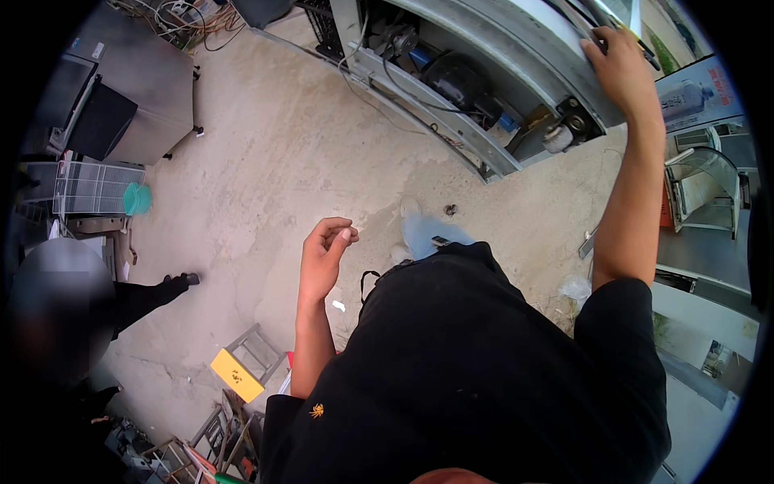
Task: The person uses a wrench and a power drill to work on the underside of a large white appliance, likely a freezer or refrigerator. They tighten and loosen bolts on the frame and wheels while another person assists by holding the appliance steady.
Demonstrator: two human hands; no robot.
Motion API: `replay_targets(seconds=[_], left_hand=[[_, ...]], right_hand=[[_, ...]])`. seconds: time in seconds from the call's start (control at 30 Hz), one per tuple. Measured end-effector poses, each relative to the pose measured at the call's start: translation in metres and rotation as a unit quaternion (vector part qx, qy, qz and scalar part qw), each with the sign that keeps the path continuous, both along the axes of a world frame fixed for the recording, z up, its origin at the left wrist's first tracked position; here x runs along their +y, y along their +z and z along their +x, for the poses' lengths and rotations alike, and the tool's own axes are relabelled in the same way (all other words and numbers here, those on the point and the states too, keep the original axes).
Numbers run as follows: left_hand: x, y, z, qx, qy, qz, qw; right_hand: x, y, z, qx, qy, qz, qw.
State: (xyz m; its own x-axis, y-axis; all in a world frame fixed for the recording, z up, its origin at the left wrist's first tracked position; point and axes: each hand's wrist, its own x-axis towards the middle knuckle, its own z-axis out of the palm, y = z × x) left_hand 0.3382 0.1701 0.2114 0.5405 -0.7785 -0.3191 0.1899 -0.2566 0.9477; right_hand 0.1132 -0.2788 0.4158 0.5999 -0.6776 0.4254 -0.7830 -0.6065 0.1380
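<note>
My right hand (621, 68) reaches up to the far right, its fingers bent over the top edge of a grey metal refrigeration cabinet (532, 60); the fingertips are partly hidden by dark strips there. Low in the cabinet's open side sit a black compressor (459, 81) and a small fan motor (399, 40), with loose wires around them. A caster wheel (558, 137) shows at its near corner. My left hand (324, 250) hangs in the air in front of me, away from the cabinet. Its fingers are loosely curled toward the thumb, and I see nothing in them.
A person (64, 298) in dark clothes is at the left. Behind them stand a grey steel cabinet (157, 89), a wire basket (89, 185) and a green bin (137, 198). A yellow-topped step stool (237, 375) is at the lower left, and a glass-sided case (705, 189) at the right.
</note>
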Motion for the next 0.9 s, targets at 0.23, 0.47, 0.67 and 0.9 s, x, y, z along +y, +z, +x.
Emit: replay_targets(seconds=[0.23, 0.47, 0.67, 0.9], left_hand=[[-0.034, -0.008, 0.092, -0.064, -0.01, 0.048, 0.997], [-0.087, -0.001, 0.197, -0.114, -0.064, 0.069, 0.989], [-0.138, 0.007, 0.247, -0.166, -0.243, 0.013, 0.956], [-0.121, 0.029, 0.316, -0.253, -0.396, -0.032, 0.882]], right_hand=[[0.033, 0.001, 0.007, -0.061, 0.006, 0.043, 0.997], [0.093, 0.038, 0.062, -0.261, 0.091, 0.063, 0.959], [0.083, 0.05, 0.276, -0.302, 0.187, 0.088, 0.93], [-0.013, 0.039, 0.461, 0.01, -0.02, 0.097, 0.995]])
